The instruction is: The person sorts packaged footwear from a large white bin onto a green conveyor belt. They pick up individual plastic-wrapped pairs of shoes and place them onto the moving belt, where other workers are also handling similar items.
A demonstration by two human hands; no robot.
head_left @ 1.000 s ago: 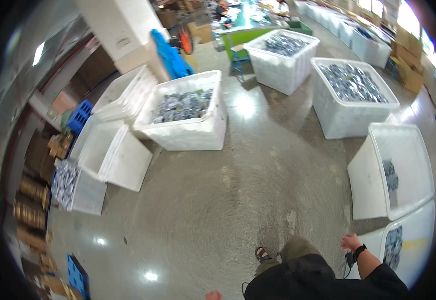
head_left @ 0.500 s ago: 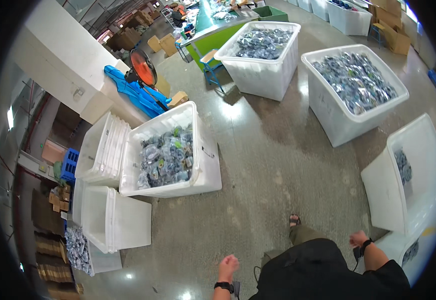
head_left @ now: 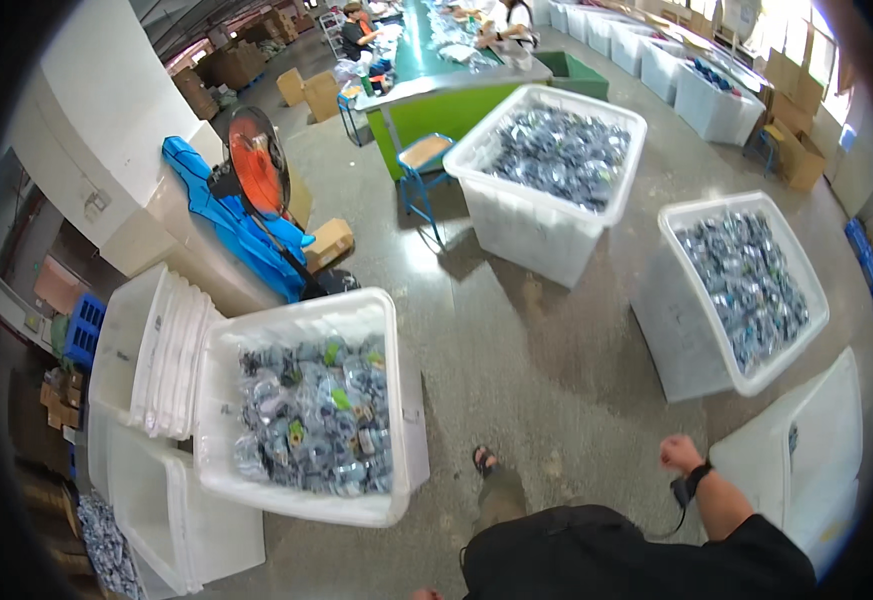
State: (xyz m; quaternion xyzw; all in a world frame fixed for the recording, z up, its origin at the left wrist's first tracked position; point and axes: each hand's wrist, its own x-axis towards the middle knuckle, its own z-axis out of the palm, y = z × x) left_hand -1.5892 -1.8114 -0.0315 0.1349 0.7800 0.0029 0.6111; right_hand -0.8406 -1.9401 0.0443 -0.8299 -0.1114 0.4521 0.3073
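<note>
My right hand [head_left: 680, 453] hangs at lower right, fingers [head_left: 670, 452] curled inward, forearm [head_left: 724, 505] slanting up leftward. My left hand [head_left: 426, 595] barely shows at the bottom edge.

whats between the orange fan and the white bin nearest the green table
In the head view, a blue-framed stool stands between the orange fan and that white bin.

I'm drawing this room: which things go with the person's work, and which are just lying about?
Probably part of the work:
Big white plastic bin, left, full of clear-wrapped grey items
White plastic bin beside the right hand
Two more filled white plastic bins farther off

Probably just lying about:
Round orange-and-black fan
Crumpled bright-blue sheet
Small brown cardboard box
</note>
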